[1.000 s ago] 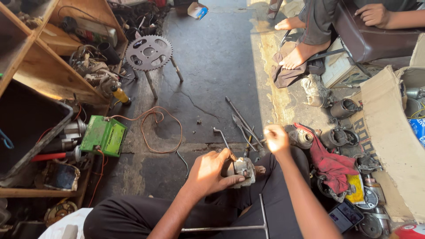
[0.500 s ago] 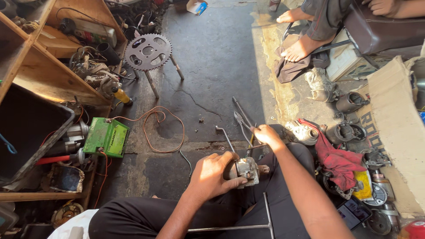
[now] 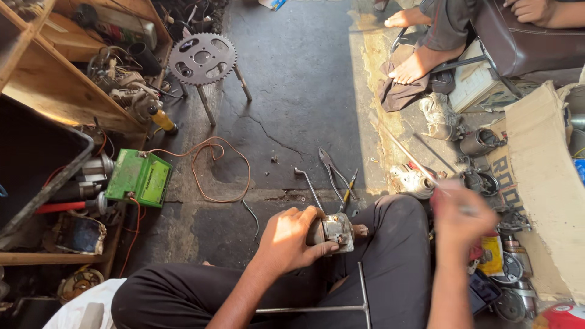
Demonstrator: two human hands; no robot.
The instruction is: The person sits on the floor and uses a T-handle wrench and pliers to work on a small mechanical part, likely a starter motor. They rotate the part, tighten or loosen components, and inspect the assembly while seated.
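Gripping a small metal motor part point(image 3: 336, 230), the left hand point(image 3: 291, 239) clenches around its near side at 6 o'clock of the head view, over the person's dark-trousered lap. The part sits at the frame's lower centre, its pale housing showing past the fingertips.

The right hand point(image 3: 458, 213) is at 4 o'clock, raised and motion-blurred; it appears closed on a thin rod point(image 3: 414, 159) that slants away toward 1 o'clock, but the blur makes it impossible to tell how firmly the grip is closed.

On the floor just beyond the part, at 12 o'clock of it, lie pliers point(image 3: 331, 167), a bent wrench point(image 3: 308, 184) and a screwdriver point(image 3: 349, 191). A green battery point(image 3: 139, 177) with an orange wire point(image 3: 213, 167) sits at 9 o'clock. A sprocket-topped stool point(image 3: 204, 60) stands at 11 o'clock. Another person's bare feet point(image 3: 414, 61) rest at 1 o'clock.
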